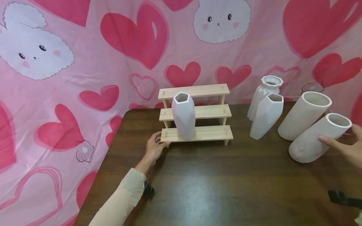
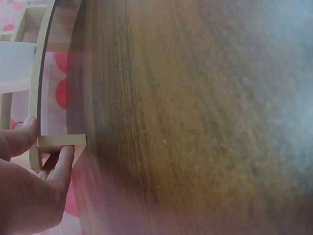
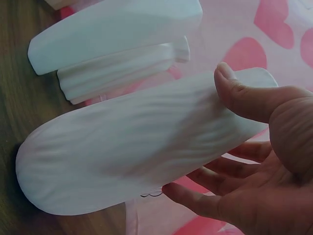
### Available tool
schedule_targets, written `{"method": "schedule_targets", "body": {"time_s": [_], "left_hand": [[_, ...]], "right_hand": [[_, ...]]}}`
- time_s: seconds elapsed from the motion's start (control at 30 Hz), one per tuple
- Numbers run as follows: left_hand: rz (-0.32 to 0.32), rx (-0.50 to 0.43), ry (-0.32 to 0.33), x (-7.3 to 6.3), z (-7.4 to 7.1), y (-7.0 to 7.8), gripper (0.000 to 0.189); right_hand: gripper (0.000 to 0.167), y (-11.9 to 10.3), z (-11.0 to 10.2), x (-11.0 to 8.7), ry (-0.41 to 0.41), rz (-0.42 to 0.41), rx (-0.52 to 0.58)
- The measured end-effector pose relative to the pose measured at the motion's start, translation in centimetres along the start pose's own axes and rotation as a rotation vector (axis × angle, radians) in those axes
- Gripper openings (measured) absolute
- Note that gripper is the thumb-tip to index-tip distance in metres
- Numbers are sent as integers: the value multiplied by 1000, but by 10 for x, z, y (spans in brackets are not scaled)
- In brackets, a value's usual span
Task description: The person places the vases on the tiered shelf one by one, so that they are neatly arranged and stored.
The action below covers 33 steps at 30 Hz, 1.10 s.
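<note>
My left hand (image 1: 154, 147) grips the left end of the bottom step of a three-tier wooden display stand (image 1: 213, 134). In the left wrist view its thumb lies on the step's edge, with fingers curled underneath by the short leg. A white faceted vase (image 1: 184, 117) stands upright on that bottom step. At the far right, my right hand (image 1: 349, 150) holds a white cylindrical vase (image 1: 312, 142) with a rippled surface. Its thumb presses one side near the rim while the fingers reach round the opposite side, as the right wrist view shows.
Beside the held vase stand a smooth white cylindrical vase (image 1: 299, 117), another faceted vase (image 1: 266, 117) and a fluted vase with a wavy rim (image 1: 258, 95). All are on the dark wooden table (image 1: 209, 185). A pink heart-patterned cloth (image 1: 93, 78) hangs behind.
</note>
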<state>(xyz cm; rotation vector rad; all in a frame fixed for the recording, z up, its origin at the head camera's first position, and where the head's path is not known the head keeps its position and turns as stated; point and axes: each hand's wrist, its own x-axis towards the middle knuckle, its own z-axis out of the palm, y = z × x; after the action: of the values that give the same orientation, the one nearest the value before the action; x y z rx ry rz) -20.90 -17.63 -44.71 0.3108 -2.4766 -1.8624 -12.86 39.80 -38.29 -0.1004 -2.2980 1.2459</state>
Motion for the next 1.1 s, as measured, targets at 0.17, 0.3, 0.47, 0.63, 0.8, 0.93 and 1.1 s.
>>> {"method": "schedule_targets", "body": {"time_s": [0.17,0.3,0.47,0.63,0.8,0.93,1.1], "left_hand": [[3,2,2,-1,0,0,62],[4,-2,3,-2,1,1,62],[9,-1,3,-2,1,1,62],[9,-6,1,-2,1,0,62],[0,8,1,-2,1,-1,61],[1,8,0,-2,0,-1,61],[-1,13,1,-1,0,-1,60]], "right_hand": [[63,0,2,1,-9,-46,52],[66,1,4,1,-19,-77,72],[65,-1,4,0,-15,-85,38],[66,-2,3,0,-17,-86,2],[66,-1,3,1,-15,-101,-9],[63,-3,3,2,-36,-120,21],[63,-9,2,2,-71,-118,-32]]}}
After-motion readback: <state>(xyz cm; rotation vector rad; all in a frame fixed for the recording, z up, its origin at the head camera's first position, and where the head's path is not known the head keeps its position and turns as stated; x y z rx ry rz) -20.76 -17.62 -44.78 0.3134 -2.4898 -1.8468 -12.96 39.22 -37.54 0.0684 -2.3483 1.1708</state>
